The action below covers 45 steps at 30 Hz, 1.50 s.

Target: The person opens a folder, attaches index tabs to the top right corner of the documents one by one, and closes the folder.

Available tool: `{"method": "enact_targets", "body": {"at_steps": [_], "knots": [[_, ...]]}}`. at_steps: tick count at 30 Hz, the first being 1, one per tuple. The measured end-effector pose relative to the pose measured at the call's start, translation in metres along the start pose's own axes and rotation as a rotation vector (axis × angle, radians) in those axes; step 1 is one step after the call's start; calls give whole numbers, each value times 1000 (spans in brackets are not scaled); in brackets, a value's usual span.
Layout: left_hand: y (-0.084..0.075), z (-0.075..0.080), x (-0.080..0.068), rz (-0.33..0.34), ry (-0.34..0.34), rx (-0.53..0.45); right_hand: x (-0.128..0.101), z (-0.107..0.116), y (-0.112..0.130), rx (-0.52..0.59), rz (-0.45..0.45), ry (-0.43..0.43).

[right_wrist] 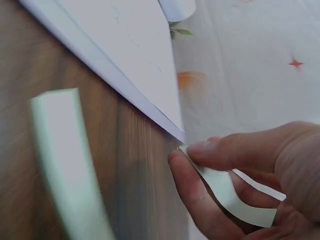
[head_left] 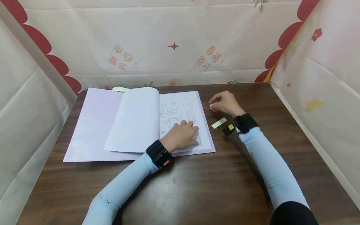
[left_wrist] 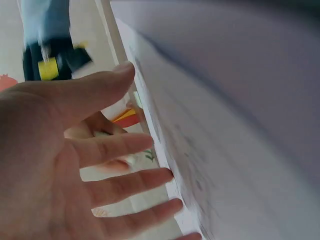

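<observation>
An open lilac folder (head_left: 92, 125) with white printed pages lies on the dark wooden table (head_left: 197, 181). My left hand (head_left: 182, 135) rests flat, fingers straight, on the right-hand page (head_left: 180, 112), which carries line drawings; the same page (left_wrist: 210, 165) fills the left wrist view beside the fingers (left_wrist: 125, 182). My right hand (head_left: 223, 103) hovers just right of the folder and pinches a small pale strip of paper (right_wrist: 230, 192) between thumb and fingers. A second pale green strip (head_left: 219, 122) lies on the table below that hand, seen close as the green strip (right_wrist: 67, 165).
Another pale green slip (head_left: 119, 89) pokes out behind the folder's top edge. Patterned cloth walls (head_left: 174, 40) close in the table at the back and both sides. Bare wood shows in front and to the right of the folder.
</observation>
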<state>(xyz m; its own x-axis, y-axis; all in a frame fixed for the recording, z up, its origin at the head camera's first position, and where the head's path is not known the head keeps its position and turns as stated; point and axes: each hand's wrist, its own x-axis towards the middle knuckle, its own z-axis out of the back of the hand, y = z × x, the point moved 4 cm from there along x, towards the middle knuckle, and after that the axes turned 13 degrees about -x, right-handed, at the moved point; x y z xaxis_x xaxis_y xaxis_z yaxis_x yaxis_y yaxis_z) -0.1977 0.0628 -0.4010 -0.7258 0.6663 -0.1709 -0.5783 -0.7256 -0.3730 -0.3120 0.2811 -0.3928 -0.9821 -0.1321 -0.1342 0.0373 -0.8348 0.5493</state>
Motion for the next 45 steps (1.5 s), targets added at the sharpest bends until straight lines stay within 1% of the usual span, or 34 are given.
{"method": "enact_targets", "body": {"at_steps": [3, 7, 10, 13, 17, 20, 23, 26, 31, 35, 38, 42, 45], "knots": [[4, -5, -9, 5, -3, -7, 28, -8, 7, 22, -39, 15], [4, -8, -14, -26, 6, -21, 61, -18, 10, 71, -84, 13], [3, -8, -14, -40, 19, -17, 79, -25, 7, 116, -139, 21], [0, -10, -13, -40, 35, -6, 89, -31, 3, 150, -189, 38], [-2, -12, -13, -39, 43, 9, 95, -35, 1, 142, -226, 40], [-1, -11, -12, -36, 40, 19, 98, -37, 4, 113, -224, 25], [0, -10, -12, -32, 38, 25, 100, -38, 7, 112, -217, 8], [2, -8, -13, -29, 39, 27, 103, -40, 9, 132, -200, 8], [6, -7, -14, -22, 39, 29, 103, -42, 17, 162, -151, 45], [10, -6, -16, -14, 44, 23, 102, -43, 24, 128, -119, 82], [12, -6, -16, -8, 43, 20, 107, -45, 27, 89, -97, 103], [14, -5, -17, -4, 36, 19, 111, -46, 31, 60, -80, 101], [16, -4, -18, -1, 31, 20, 114, -48, 35, 63, -74, 85]]}}
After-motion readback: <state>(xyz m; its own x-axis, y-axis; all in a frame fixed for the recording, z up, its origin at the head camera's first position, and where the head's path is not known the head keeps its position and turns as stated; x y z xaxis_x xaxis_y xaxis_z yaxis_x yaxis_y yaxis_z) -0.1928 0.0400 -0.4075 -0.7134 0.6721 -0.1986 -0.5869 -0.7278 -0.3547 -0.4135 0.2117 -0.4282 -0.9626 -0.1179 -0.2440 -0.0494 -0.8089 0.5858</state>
